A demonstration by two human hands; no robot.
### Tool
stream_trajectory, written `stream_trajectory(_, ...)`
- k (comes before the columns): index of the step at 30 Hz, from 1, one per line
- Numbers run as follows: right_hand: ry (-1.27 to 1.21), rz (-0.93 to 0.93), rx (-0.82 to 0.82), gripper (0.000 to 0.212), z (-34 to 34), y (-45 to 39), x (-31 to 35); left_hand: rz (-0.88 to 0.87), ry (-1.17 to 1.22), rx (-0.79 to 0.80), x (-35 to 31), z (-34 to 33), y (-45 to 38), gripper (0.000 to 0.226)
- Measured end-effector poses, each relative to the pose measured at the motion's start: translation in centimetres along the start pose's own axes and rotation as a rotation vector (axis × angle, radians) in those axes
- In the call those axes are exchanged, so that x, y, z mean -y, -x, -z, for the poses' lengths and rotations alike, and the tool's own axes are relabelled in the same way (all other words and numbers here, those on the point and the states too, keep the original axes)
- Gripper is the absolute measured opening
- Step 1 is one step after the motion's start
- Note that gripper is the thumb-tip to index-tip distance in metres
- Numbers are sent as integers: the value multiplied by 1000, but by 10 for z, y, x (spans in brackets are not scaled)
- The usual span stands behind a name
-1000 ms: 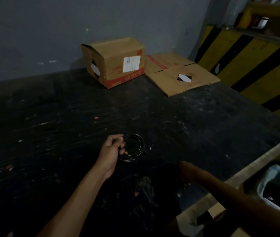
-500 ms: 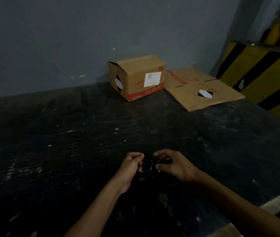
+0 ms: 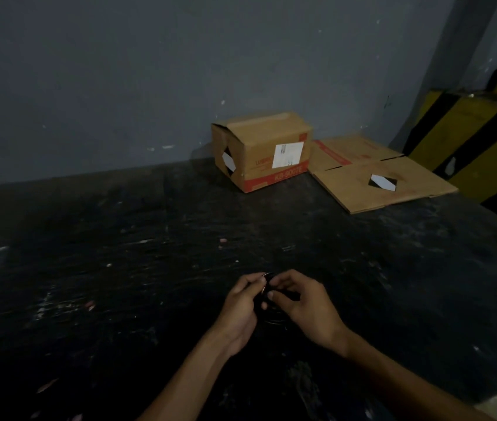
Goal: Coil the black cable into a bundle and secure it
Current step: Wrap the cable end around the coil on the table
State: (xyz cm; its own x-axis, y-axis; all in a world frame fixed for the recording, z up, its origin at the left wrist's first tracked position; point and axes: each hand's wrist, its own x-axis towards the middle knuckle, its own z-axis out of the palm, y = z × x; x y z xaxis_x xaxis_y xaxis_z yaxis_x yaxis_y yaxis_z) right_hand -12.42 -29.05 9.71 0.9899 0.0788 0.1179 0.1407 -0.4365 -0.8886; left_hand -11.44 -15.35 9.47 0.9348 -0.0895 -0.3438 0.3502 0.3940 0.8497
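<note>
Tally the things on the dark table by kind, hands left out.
Black cable, coiled, held by left hand and right hand: 1
Upright cardboard box: 1
Flattened cardboard box: 1
Total: 3

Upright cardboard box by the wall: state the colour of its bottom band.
Red, seen in the head view on the brown cardboard box.

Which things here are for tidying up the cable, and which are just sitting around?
For the job:
- black cable, coiled, held between both hands
- left hand
- right hand

Just lying about:
- cardboard box by the wall
- flattened cardboard beside it
- dark table
</note>
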Motion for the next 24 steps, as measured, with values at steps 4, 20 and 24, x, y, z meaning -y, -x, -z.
stream_trajectory(4,47,32,-33,17,-2,2,0,-11,65,24,-2,0,6,22)
stream_trajectory(20,171,262,176,25,3,1,8,125,124,-5,-15,-5,9,28)
stream_trajectory(24,87,347,225,19,4,5,14,90,54,-29,-24,7,4,26)
